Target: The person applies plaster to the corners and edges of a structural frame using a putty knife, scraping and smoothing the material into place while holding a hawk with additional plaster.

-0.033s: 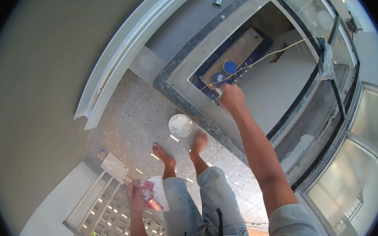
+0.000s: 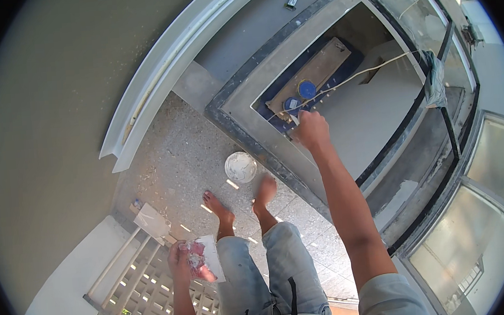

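My left hand (image 2: 179,261) grips a flat white piece (image 2: 209,255) smeared with pinkish material, low at the left. My right hand (image 2: 310,128) is closed on a small pale object (image 2: 296,118), too small to make out, at the lower left edge of the rectangular opening (image 2: 239,108). Beyond it, two blue round tubs (image 2: 306,90), one with a yellow rim, sit on a long beige board (image 2: 330,56) inside the opening. A pale cord (image 2: 364,73) crosses above them. A bucket (image 2: 240,168) smeared white stands on the floor by my bare feet.
A long white curved channel (image 2: 157,76) lies along the upper left wall. Framed glass panels (image 2: 448,243) and a hanging grey-green sheet (image 2: 434,81) are on the right. A pale small table or board (image 2: 151,224), rails (image 2: 113,269) and perforated blockwork (image 2: 133,309) are at the lower left.
My right hand has shifted very slightly to the right. My left hand and its white piece look unchanged.
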Tool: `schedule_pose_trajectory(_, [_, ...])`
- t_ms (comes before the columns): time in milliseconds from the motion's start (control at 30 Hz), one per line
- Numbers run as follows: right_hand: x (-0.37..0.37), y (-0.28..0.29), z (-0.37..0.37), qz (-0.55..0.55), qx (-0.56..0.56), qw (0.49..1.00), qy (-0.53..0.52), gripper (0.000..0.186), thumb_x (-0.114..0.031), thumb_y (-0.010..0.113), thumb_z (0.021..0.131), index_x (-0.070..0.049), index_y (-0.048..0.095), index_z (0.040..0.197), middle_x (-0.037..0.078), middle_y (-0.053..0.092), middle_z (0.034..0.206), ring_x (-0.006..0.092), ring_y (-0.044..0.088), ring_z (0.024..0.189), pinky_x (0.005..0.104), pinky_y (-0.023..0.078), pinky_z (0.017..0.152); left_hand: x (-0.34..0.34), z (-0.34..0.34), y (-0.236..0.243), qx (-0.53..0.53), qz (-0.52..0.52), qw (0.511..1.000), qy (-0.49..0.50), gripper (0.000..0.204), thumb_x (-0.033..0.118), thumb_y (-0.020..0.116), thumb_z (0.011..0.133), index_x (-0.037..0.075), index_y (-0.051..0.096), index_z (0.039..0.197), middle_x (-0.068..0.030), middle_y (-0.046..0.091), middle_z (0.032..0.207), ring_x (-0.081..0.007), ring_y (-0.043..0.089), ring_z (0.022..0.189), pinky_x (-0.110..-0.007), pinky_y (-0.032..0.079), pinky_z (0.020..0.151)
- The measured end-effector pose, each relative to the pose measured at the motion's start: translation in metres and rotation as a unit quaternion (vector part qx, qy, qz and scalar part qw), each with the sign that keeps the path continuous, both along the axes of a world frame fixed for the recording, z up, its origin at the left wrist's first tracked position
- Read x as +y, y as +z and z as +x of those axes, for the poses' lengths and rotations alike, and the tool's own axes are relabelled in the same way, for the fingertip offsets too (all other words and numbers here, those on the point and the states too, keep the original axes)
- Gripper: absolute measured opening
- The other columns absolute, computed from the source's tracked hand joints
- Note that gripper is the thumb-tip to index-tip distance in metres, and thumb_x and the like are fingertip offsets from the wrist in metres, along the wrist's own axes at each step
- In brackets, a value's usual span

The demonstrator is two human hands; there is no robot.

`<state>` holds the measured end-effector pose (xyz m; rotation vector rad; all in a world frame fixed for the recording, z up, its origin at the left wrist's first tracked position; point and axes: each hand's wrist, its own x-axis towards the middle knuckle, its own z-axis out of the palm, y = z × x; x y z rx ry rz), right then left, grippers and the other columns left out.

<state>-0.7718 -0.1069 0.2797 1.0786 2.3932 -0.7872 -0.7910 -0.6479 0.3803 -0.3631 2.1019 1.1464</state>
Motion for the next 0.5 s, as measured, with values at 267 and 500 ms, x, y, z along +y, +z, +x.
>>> schedule_pose_trajectory(267, [-0.025,-0.033,-0.021,-0.020,0.032,0.992,0.119,0.024,-0.007,0.067,0.077,-0.002,0.074,0.099,0.030,0.071,0.094,0.0459,0.071,0.093,0.0525,0.059,0.083,-0.007,0.006,-0.011,0.008,-0.001,0.999,0.035,0.024,0.021,0.061,0.104,0.003,0.066,0.119,-0.0040,0.064,0.108,-0.0140,0.060,0.101,-0.032,0.048,0.092])
schedule_pose_trajectory(500, [-0.018,0.001,-0.047,-0.008,0.066,0.998,-0.016,0.023,-0.008,0.069,0.079,-0.002,0.073,0.100,0.027,0.073,0.096,0.0443,0.072,0.097,0.0524,0.059,0.086,-0.019,0.009,0.005,0.005,-0.004,0.997,0.079,0.023,0.019,0.061,0.104,0.002,0.066,0.119,-0.0031,0.064,0.106,-0.0133,0.058,0.100,-0.031,0.047,0.091])
